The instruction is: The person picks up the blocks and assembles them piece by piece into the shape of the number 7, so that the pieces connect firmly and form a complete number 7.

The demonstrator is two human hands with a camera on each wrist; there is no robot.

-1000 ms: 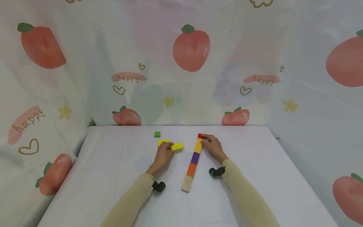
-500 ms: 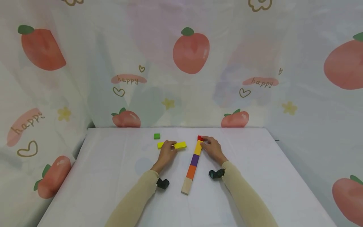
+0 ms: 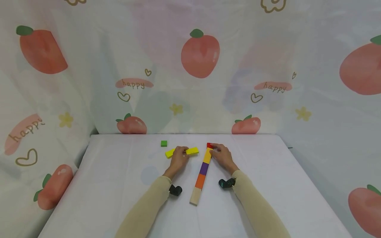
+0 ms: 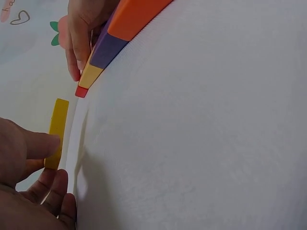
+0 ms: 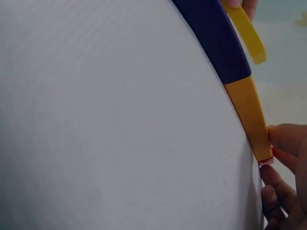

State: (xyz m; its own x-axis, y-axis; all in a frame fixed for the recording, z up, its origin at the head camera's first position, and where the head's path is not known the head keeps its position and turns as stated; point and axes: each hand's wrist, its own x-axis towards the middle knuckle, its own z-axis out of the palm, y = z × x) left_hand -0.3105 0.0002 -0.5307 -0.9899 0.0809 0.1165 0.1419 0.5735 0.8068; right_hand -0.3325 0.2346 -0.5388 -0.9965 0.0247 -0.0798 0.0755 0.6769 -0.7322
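My left hand [image 3: 180, 158] pinches a yellow block [image 3: 192, 151] between thumb and fingers, left of the row's far end. In the left wrist view the thumb lies across this yellow block [image 4: 59, 117]. Another yellow block [image 3: 170, 153] shows at that hand's left side, partly hidden by it. My right hand [image 3: 224, 156] is at the row's far end, its fingers around the small red block [image 3: 209, 145] and the thumb against the amber block [image 3: 207, 155]. In the right wrist view the fingers cover most of the red block [image 5: 266, 161].
Behind the amber block, the row runs toward me with a purple block [image 3: 204, 168], an orange block [image 3: 200, 181] and a plain wood block [image 3: 195, 196], end to end. A green block [image 3: 164, 143] lies alone at back left. A patterned curtain [image 3: 160, 66] hangs behind the white table [image 3: 119, 198].
My left hand has moved right with the yellow block, nearer to the row. The other yellow block sits more slanted beside it. My right hand stays at the red block.
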